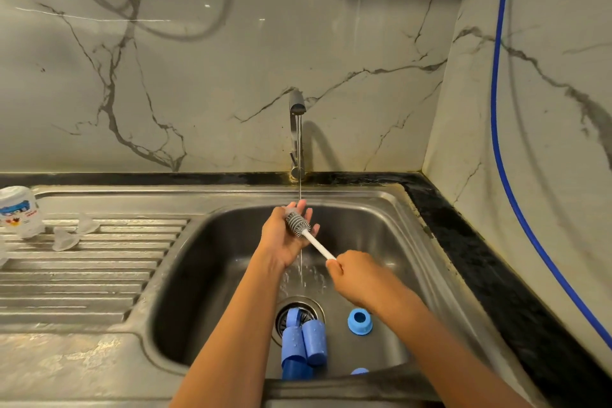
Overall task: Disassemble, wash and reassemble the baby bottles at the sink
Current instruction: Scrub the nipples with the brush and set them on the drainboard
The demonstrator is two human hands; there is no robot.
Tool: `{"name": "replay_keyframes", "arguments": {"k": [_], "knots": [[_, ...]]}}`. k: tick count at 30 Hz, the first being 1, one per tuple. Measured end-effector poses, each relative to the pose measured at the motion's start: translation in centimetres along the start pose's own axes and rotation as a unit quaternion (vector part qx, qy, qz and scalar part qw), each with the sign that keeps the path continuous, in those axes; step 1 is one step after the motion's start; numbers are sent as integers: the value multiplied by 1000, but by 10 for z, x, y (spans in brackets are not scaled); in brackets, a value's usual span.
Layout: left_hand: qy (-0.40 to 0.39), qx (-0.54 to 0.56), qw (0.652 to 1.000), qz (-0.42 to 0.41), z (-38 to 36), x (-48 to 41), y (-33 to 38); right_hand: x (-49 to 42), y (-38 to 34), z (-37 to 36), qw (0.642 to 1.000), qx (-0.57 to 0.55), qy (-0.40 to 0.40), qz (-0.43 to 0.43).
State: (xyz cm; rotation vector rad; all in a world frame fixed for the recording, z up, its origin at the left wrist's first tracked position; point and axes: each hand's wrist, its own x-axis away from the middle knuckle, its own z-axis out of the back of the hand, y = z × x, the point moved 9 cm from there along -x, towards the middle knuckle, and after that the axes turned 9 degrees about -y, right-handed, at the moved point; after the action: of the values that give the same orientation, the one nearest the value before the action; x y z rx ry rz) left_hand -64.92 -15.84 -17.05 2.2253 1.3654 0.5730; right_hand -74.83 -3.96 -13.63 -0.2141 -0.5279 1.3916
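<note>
Right hand grips the brush handle; left hand lies palm up, fingers straight, under the brush head in the tap stream. Blue caps lie at the sink drain, blue ring just right; bottle and teats on the left drainboard

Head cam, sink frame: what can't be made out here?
All head view.
- Bottle: cut by left edge; label too small to read.
- Blue piece: mostly hidden by the sink's near rim.
- Brush handle: end inside the right hand.
- Left hand: possible clear piece beside the brush head, blurred.
- Drain: partly covered by blue caps.
</note>
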Motion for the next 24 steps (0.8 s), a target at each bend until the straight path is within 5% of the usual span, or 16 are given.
{"name": "replay_keyframes", "arguments": {"k": [3, 5, 7, 12, 14, 16, 20, 24], "knots": [[-58, 30, 998, 3, -11, 5, 3, 7, -2, -18, 964, -242, -112, -12], [-101, 92, 991, 2, -21, 10, 8, 17, -15, -32, 874, -434, -217, -24], [-150, 214, 965, -14, -33, 16, 14, 27, -34, -42, 746, -583, -322, -28], [-224, 392, 889, -73, -49, 33, 30, 50, -73, -47, 546, -708, -448, 9], [-207, 370, 903, -70, -48, 35, 31, 56, -83, -46, 518, -724, -456, 8], [-162, 296, 940, -57, -37, 37, 30, 53, -79, -47, 568, -703, -428, -21], [-29, 120, 992, 6, 3, 44, 22, 38, -56, -47, 741, -569, -344, -95], [164, -82, 979, 93, 51, 60, 8, 37, -41, -52, 914, -267, -282, -117]]}}
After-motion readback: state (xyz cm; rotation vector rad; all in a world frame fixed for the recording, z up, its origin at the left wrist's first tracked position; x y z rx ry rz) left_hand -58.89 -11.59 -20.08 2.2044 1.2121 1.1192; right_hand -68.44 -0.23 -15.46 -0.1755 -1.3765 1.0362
